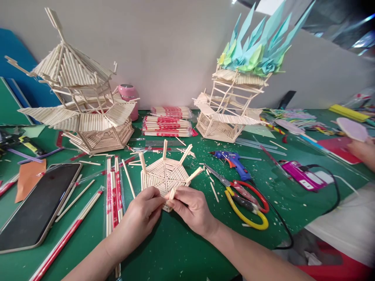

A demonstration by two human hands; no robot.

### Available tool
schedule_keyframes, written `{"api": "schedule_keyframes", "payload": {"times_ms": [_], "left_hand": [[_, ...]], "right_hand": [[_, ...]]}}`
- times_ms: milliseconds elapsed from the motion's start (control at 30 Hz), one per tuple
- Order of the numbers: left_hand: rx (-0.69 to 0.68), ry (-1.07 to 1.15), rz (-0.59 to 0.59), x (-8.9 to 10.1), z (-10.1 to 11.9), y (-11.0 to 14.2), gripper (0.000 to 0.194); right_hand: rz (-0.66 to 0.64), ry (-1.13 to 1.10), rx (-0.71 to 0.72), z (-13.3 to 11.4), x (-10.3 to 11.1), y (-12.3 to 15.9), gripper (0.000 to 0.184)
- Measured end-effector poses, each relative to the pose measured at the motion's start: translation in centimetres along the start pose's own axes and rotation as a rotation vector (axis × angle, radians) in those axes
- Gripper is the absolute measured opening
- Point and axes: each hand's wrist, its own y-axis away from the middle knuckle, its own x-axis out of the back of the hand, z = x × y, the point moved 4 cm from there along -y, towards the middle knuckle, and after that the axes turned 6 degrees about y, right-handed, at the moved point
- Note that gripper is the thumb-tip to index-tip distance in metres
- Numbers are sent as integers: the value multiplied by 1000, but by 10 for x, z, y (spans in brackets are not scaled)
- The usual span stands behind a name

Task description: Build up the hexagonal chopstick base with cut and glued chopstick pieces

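Note:
A small hexagonal frame of wooden sticks (164,173) lies on the green table (175,249) in front of me, with upright posts at its corners. My left hand (144,210) is closed on the frame's near edge. My right hand (191,207) pinches a short wooden stick (172,193) against that same near edge. Both thumbs meet at the front of the frame.
A tall stick pagoda (82,105) stands back left, and a stick tower topped with paper cranes (234,97) back right. Wrapped chopsticks (113,195), a phone (38,207), a blue glue gun (234,162), pliers (246,199) and a pink device (301,175) lie around. Another person's hand (363,150) is at far right.

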Motion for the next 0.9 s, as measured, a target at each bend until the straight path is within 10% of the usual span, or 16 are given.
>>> {"api": "schedule_keyframes", "payload": {"times_ms": [900], "left_hand": [[16,9,-1,0,1,-2,21]], "right_hand": [[-3,-14,-10,1,-2,1,24]]}}
